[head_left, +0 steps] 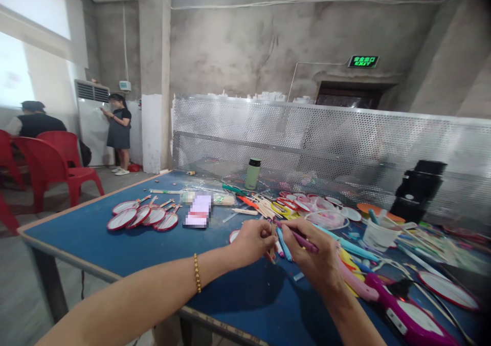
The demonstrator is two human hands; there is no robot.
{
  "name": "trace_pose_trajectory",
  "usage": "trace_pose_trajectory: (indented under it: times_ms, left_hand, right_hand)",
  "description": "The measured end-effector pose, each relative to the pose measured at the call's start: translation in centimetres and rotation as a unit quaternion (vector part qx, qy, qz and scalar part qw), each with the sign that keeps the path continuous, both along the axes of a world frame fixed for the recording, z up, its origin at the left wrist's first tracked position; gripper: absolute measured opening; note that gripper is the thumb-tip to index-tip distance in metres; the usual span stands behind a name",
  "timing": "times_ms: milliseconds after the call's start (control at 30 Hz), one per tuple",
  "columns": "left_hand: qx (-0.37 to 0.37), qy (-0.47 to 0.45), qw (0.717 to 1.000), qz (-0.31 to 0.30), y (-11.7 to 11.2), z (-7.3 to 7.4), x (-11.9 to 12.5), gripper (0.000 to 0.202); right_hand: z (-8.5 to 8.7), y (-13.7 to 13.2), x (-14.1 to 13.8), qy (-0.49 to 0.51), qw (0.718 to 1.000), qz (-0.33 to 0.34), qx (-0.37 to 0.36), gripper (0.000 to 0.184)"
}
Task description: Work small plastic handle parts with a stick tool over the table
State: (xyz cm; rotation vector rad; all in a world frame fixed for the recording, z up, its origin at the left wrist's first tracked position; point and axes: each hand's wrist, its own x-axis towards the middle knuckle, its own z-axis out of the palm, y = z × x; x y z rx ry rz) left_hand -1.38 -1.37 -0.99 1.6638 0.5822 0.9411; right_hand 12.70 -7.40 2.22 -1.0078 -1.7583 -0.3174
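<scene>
My left hand (251, 242) is closed, its fingertips pinching a narrow brown, wood-coloured strip (273, 239) that stands roughly upright. A gold beaded bracelet (197, 273) circles that wrist. My right hand (316, 246) grips a purple pen-like stick (303, 240), its tip close to the strip and my left fingers. Whether the two touch, I cannot tell. Behind and between my hands lie blue pens (284, 243) on the blue table (222, 315). The white edge of a round piece (232, 236) shows beside my left hand, mostly hidden.
Several red-rimmed round fans (143, 216) lie at left, near a phone (198, 210). A green bottle (252, 174) stands behind. At right are a white cup (379, 235), a magenta tool (410, 312) and cluttered sticks. A perforated metal panel (238, 126) borders the back. Two people are farther off.
</scene>
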Motion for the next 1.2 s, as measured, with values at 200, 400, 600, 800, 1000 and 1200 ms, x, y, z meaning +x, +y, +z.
trace_pose_trajectory:
  times_ms: [200,400,600,800,1000,1200]
  left_hand:
    - [0.012,-0.015,1.000,-0.005,-0.16,0.34,-0.13,0.005]
    - [0.013,-0.014,1.000,0.000,-0.30,0.43,-0.17,0.004]
    - [0.011,-0.015,1.000,0.007,-0.23,0.41,-0.12,0.004]
    - [0.000,-0.014,1.000,0.003,-0.23,0.41,-0.09,0.006]
    - [0.007,-0.015,1.000,0.002,-0.26,0.40,-0.18,0.006]
    - [-0.011,-0.016,1.000,-0.005,-0.01,0.27,-0.12,0.008]
  right_hand:
    - [0.40,-0.40,-0.15,-0.003,1.000,0.003,0.002,0.013]
    - [0.42,-0.48,-0.19,-0.011,1.000,-0.005,-0.003,0.015]
    - [0.23,-0.36,-0.27,-0.023,1.000,0.005,-0.008,0.016]
    - [0.31,-0.40,-0.26,-0.010,1.000,-0.008,-0.015,0.017]
    - [0.20,-0.42,-0.22,-0.007,1.000,-0.007,-0.011,0.016]
    - [0.20,-0.48,0.25,0.046,0.998,-0.030,0.020,0.012]
